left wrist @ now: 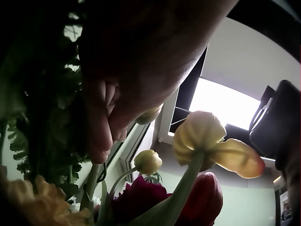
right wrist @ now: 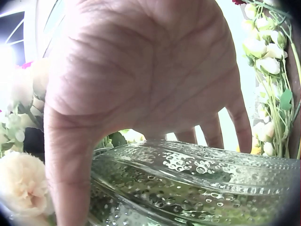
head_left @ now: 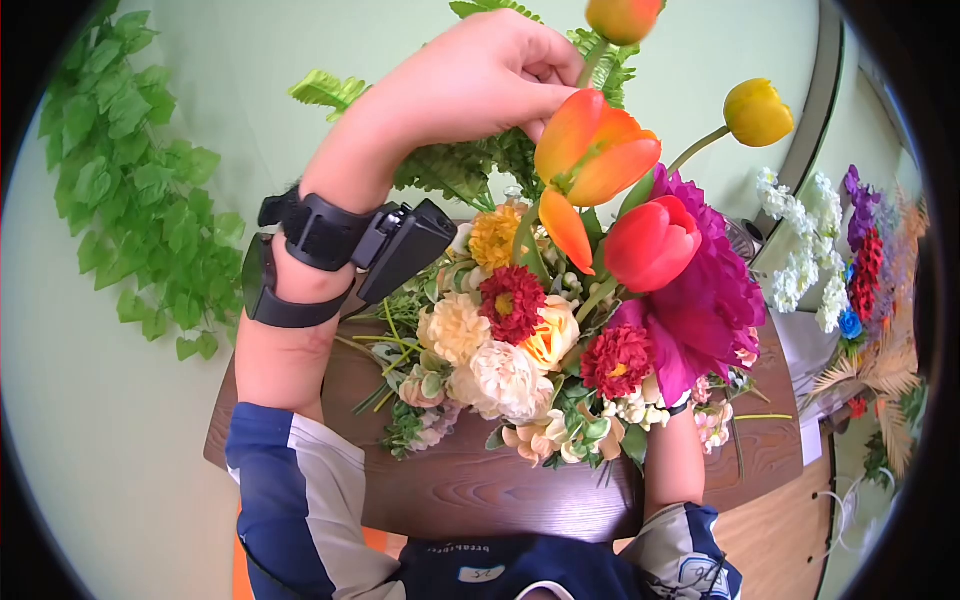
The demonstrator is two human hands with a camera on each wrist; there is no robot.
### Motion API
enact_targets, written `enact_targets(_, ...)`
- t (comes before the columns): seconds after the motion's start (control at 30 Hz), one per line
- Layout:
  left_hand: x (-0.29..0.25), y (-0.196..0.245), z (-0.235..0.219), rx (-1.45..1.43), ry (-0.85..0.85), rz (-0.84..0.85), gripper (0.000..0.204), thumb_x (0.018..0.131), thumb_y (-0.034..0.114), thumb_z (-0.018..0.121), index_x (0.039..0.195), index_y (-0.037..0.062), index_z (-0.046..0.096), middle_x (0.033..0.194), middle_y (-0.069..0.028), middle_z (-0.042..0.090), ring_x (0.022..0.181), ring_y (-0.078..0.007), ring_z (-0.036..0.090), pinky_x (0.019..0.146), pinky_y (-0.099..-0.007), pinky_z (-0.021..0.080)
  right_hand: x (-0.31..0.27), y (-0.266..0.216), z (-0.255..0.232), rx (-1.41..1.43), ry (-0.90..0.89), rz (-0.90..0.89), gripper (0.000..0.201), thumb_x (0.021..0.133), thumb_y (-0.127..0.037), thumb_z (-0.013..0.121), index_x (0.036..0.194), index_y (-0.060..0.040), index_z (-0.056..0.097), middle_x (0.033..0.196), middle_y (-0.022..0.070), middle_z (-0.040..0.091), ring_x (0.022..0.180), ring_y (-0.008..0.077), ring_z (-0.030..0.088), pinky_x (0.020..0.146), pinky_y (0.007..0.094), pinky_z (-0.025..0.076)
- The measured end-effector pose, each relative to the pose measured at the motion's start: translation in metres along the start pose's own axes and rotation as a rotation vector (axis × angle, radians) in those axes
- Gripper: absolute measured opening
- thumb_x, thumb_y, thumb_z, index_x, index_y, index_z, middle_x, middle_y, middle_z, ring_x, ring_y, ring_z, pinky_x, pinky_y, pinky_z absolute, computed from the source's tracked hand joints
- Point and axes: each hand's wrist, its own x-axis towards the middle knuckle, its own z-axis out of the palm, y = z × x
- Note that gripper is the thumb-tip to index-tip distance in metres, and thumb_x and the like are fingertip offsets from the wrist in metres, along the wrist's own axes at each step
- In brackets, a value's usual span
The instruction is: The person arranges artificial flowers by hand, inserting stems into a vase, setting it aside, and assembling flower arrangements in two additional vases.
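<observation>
My left hand (head_left: 490,80) is raised at the back of a bouquet and pinches the green stem (left wrist: 91,181) of an orange tulip (head_left: 622,18). Just in front of that hand stands a second, wide-open orange tulip (head_left: 595,150). A red tulip (head_left: 652,245), a yellow tulip (head_left: 758,112) and a large magenta flower (head_left: 690,310) stand to the right. Lower down, my right hand (right wrist: 146,70) grips a clear bubbled glass vase (right wrist: 197,188), thumb on one side and fingers on the other. Flowers hide this hand in the head view.
The bouquet stands over a dark wooden table (head_left: 500,500), with loose cut stems (head_left: 390,350) by it. Ivy (head_left: 140,200) hangs on the left wall. More artificial flowers (head_left: 865,260) stand at the right. Fern leaves (head_left: 330,90) spread behind the left hand.
</observation>
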Motion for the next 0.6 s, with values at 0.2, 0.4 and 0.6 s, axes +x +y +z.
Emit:
enact_targets(0.2,-0.008,-0.008,-0.006,-0.135,-0.061,-0.073,0.018,0.085,0.017,0.064,0.084,-0.0009,0.063,0.068,-0.0022,0.060,0.063,-0.0065,0.053,0.058,-0.0220,0.044,-0.001,0.003,-0.004,0.034,0.040,-0.021,0.023,0.083,-0.020,0.059,0.102,-0.0124,0.048,0.102,0.0057,0.048,0.095,0.0225,0.046,0.081,0.0362,0.040)
enact_targets(0.4,-0.010,-0.019,0.006,-0.226,-0.091,-0.007,0.024,0.078,0.007,0.061,0.098,-0.0071,0.063,0.077,-0.0067,0.066,0.069,-0.0106,0.064,0.064,-0.0222,0.051,0.019,0.014,-0.011,0.068,0.074,-0.049,0.022,0.083,-0.020,0.058,0.100,-0.0123,0.048,0.101,0.0056,0.048,0.094,0.0222,0.046,0.080,0.0360,0.040)
enact_targets(0.6,-0.010,-0.019,0.009,-0.298,-0.119,0.020,0.026,0.078,0.006,0.063,0.101,-0.0065,0.063,0.078,-0.0059,0.066,0.070,-0.0097,0.063,0.065,-0.0235,0.052,0.021,0.016,-0.010,0.108,0.095,-0.072,0.020,0.083,-0.019,0.058,0.099,-0.0122,0.047,0.099,0.0055,0.048,0.093,0.0220,0.046,0.079,0.0357,0.040)
